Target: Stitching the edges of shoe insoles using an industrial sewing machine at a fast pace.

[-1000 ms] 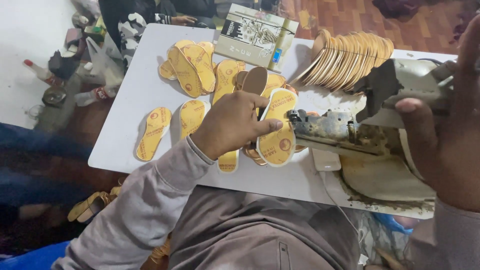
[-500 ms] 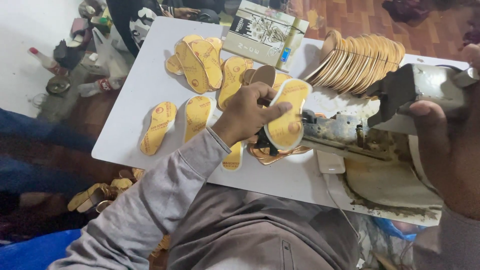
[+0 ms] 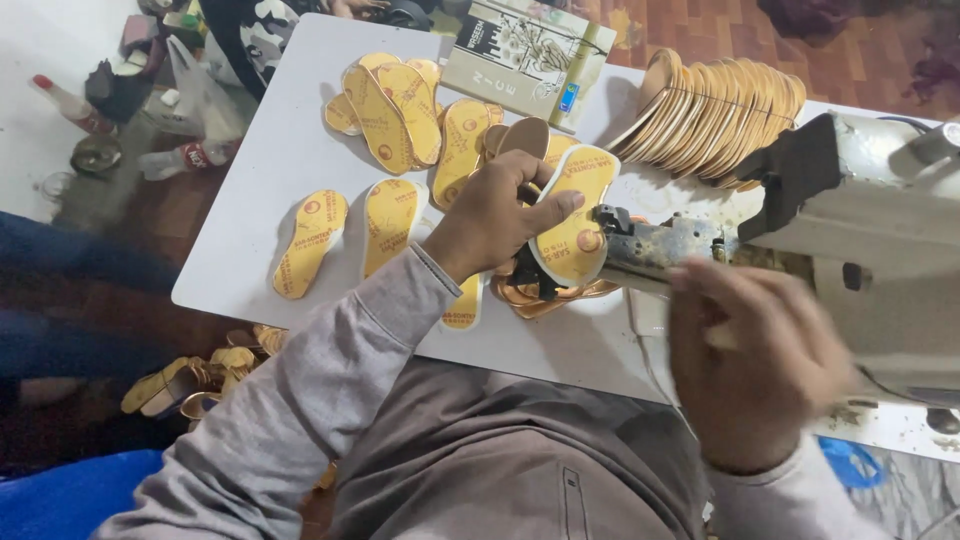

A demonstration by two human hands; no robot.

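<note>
White worktable [image 3: 300, 150] over a wooden floor, scattered with yellow shoe insoles [image 3: 392, 222] and a fanned stack of tan ones [image 3: 715, 110]. Left hand [image 3: 495, 215] closed on one yellow insole [image 3: 572, 215], held at its edge against the nose of a grimy stitching machine [image 3: 850, 230]. Probably light, thin and bendable, so best pinched near the rim. Right hand [image 3: 755, 365] blurred beside the machine; cannot tell its grip.

We count two hands: the left hand [image 3: 495, 225] and the right hand [image 3: 755, 370]. One yellow insole [image 3: 572, 215] is held, three more yellow insoles [image 3: 310, 243] lie alone on the one desk [image 3: 290, 150], and the overlapping pile we cannot count. There is one sewing machine [image 3: 880, 230], one box [image 3: 528, 60], two bottles [image 3: 185, 158].
</note>
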